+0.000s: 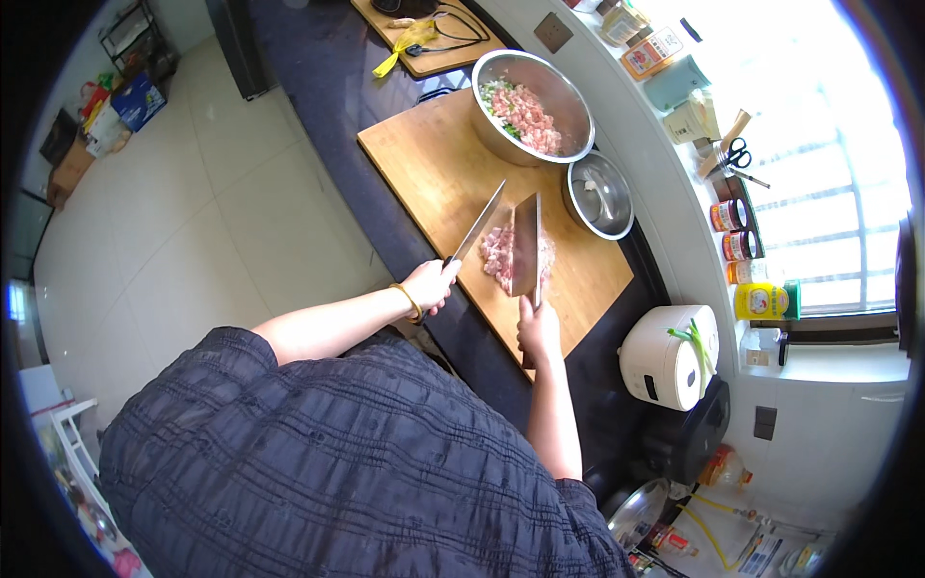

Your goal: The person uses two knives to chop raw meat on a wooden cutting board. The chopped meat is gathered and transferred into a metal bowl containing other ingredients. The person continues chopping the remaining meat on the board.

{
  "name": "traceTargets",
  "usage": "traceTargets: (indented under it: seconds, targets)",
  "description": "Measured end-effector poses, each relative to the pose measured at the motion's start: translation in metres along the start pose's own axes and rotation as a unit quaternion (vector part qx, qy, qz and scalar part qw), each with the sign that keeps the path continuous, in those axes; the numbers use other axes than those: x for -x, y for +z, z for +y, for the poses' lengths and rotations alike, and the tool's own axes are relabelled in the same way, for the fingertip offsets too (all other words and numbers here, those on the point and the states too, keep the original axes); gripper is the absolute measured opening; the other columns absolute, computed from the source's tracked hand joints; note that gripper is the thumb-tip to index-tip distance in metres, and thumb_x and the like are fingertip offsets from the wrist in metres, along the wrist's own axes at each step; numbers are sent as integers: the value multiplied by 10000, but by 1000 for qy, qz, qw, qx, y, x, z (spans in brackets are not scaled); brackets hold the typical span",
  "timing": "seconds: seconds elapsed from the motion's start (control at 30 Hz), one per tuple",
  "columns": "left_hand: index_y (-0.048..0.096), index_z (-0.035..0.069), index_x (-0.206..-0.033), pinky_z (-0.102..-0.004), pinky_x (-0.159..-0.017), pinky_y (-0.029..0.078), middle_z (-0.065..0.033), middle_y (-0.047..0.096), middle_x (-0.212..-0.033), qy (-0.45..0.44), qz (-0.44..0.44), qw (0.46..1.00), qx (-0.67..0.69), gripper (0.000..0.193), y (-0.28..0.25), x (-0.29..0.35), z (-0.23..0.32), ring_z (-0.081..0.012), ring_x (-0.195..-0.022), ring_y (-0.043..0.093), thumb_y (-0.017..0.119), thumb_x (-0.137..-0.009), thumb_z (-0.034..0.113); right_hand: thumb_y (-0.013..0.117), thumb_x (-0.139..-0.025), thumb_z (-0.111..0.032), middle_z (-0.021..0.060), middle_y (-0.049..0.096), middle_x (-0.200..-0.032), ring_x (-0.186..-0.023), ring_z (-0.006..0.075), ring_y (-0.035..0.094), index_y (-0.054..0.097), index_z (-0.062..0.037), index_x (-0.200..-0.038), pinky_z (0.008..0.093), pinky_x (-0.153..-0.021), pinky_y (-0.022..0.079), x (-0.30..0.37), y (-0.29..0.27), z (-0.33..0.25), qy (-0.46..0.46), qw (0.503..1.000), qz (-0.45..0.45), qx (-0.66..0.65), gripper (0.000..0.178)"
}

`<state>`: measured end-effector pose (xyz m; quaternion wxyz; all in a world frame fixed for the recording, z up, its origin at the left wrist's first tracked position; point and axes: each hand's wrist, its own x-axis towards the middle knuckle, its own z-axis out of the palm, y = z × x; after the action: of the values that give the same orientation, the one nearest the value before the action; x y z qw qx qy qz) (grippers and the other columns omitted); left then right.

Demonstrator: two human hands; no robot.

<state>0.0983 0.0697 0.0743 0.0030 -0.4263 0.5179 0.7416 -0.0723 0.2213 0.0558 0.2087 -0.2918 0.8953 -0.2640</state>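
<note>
My left hand (431, 286) is closed round the handle of a knife (480, 223), its blade slanting up and away over the near edge of the wooden cutting board (434, 159). In my right hand (538, 332) is the handle of a cleaver (526, 246). The cleaver's broad blade lies over a small heap of chopped pink meat (497, 256) and hides part of it. Both blades are apart, with the meat between and beneath them. Beyond, a large steel bowl (489, 135) holds chopped meat and green and white pieces.
A smaller steel bowl (624, 197) stands at the board's right edge. Farther right is a white rice cooker (641, 356) with green onion (696, 349) on its lid. A second board (434, 65) with a yellow bag (412, 43) and black cord lies at the far end. Jars line the windowsill.
</note>
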Motion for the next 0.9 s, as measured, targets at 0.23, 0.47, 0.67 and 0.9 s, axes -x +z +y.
traceTargets:
  seconds: [0.23, 0.47, 0.67, 0.9]
  targets:
    - [424, 72, -792, -218, -366, 362, 12, 416, -572, 4, -1, 1000, 5, 347, -1, -4, -2, -74, -420, 392, 372, -887, 402, 485, -860, -282, 73, 482, -501, -363, 172, 481, 479, -4, -762, 311, -338, 384, 7, -18, -19, 60, 996, -57, -13, 295]
    - [418, 77, -783, -218, -362, 358, 12, 413, -570, 3, -8, 1000, 13, 343, 0, -3, 0, -72, -417, 383, 373, -888, 400, 487, -859, -273, 72, 473, -497, -353, 174, 475, 468, -3, -746, 311, -338, 387, 4, 0, 28, -32, 999, 27, 32, 294]
    - [417, 74, -781, -220, -363, 360, 7, 415, -577, -1, -7, 1000, 10, 349, 2, -4, 2, -75, -420, 387, 375, -886, 404, 500, -851, -242, 64, 463, -495, -396, 179, 480, 497, 6, -790, 334, -416, 401, 16, 12, 37, -94, 993, 64, 36, 255]
    - [418, 62, -783, -229, -363, 367, -4, 418, -582, 8, -7, 1000, 6, 362, 3, -9, -2, -83, -424, 396, 374, -884, 408, 501, -837, -283, 256, 579, -805, -794, 394, 569, 533, 48, -883, 431, -696, 451, 34, -4, -19, -50, 998, 43, 17, 336]
